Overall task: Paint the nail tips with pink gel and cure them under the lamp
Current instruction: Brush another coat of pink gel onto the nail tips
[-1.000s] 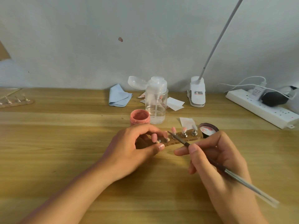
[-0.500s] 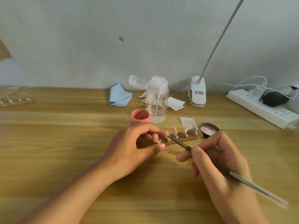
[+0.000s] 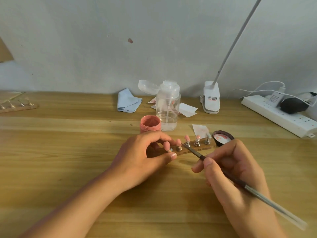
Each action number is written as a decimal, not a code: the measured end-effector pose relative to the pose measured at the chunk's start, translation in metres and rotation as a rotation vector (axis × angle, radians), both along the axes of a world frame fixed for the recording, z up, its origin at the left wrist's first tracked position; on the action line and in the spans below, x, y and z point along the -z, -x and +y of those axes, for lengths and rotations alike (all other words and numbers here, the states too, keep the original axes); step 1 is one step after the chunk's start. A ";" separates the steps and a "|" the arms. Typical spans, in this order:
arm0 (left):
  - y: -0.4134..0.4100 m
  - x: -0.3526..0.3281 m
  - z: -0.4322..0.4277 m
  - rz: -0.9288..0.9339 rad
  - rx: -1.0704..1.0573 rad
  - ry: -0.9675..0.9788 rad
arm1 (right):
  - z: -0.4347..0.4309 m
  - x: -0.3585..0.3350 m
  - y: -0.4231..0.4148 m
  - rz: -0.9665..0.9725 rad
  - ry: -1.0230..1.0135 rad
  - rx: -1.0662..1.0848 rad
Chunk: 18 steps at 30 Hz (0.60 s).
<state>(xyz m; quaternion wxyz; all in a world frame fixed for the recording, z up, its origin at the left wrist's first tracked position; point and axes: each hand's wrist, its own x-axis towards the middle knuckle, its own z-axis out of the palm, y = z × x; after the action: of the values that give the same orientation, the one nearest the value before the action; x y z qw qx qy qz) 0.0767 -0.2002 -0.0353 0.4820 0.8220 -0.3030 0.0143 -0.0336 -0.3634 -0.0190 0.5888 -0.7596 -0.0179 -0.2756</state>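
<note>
Brush held at nail tips on holder, mid-tabletop (image 3: 68, 152).
The wooden holder (image 3: 202, 147) is pinched at its left end by the curled fingers and thumb of the left hand (image 3: 142, 157). The brush (image 3: 193, 150) is gripped pen-fashion by the right hand (image 3: 236, 172), its point between the second and third pink nail tips (image 3: 187, 138). The gel jar (image 3: 150, 123) stands open just behind, with the lamp (image 3: 210, 97) at the far edge.

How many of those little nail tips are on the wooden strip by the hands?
5 on the wooden strip, left to right: pink tip one, two, three, four, then a pale tip at the right end. None seems hidden.
</note>
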 end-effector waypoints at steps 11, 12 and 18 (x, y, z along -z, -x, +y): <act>0.000 0.001 -0.001 -0.005 -0.008 -0.001 | -0.002 0.002 -0.002 0.011 0.036 0.058; 0.001 0.001 0.000 -0.006 -0.007 -0.001 | -0.002 0.003 -0.002 0.009 0.046 0.060; 0.001 0.001 -0.001 0.004 -0.008 -0.003 | -0.001 0.001 -0.002 0.007 0.074 0.070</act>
<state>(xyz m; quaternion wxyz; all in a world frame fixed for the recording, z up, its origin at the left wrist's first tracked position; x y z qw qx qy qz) 0.0762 -0.2009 -0.0363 0.4813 0.8240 -0.2988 0.0141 -0.0316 -0.3645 -0.0202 0.5502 -0.7821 0.0004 -0.2924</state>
